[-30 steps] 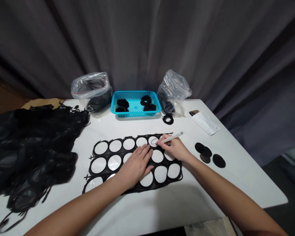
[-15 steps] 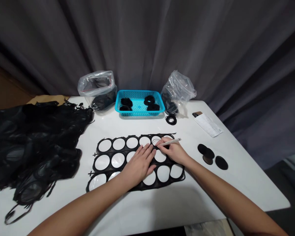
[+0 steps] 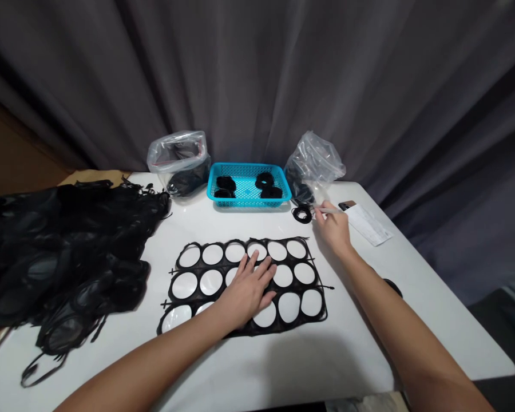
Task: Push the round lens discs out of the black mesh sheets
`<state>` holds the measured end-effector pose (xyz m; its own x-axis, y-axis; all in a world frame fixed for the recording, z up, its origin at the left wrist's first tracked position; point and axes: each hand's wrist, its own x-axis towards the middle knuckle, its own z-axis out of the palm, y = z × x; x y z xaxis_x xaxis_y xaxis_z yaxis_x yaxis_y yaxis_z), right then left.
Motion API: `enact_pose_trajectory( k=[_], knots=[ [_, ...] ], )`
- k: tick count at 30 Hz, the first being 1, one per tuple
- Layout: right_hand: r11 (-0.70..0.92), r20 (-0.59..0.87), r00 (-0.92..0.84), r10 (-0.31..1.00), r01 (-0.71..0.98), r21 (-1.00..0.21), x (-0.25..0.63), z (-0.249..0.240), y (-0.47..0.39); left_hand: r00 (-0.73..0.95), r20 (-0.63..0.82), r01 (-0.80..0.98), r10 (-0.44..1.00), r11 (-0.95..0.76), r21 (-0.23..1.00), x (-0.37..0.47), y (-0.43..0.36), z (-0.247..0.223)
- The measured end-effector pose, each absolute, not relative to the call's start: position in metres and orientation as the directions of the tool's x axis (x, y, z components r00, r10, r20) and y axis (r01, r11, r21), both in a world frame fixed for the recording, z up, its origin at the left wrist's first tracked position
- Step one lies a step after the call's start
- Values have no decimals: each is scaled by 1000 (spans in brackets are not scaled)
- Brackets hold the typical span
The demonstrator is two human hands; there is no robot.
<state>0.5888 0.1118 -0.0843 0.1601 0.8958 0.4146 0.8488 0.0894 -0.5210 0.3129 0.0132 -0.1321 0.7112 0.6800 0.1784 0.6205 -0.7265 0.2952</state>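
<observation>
Hands well apart: my left hand (image 3: 249, 290) lies flat, fingers spread, on the black sheet (image 3: 294, 288), its long axis running left to right across the tabletop (image 3: 223, 372); my right hand (image 3: 332, 228), nearer the rings, pinches a white pen-like tool (image 3: 330, 210). Just left of the right fingertips, beyond the sheet, lie the thin black rings (image 3: 297, 219), loosely piled; tip contact is unclear; the sheet frames three rows of white rounds.
</observation>
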Motion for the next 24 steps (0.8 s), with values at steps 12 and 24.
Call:
enact_pose_trajectory(
  k=[12,24],
  knots=[
    [149,-28,-305,952,538,-829,489,-103,52,664,277,688,695,-713,140,273,4,-132],
    [264,45,-364,930,580,-771,485,-111,49,639,269,701,721,-690,182,274,2,-141]
  ],
)
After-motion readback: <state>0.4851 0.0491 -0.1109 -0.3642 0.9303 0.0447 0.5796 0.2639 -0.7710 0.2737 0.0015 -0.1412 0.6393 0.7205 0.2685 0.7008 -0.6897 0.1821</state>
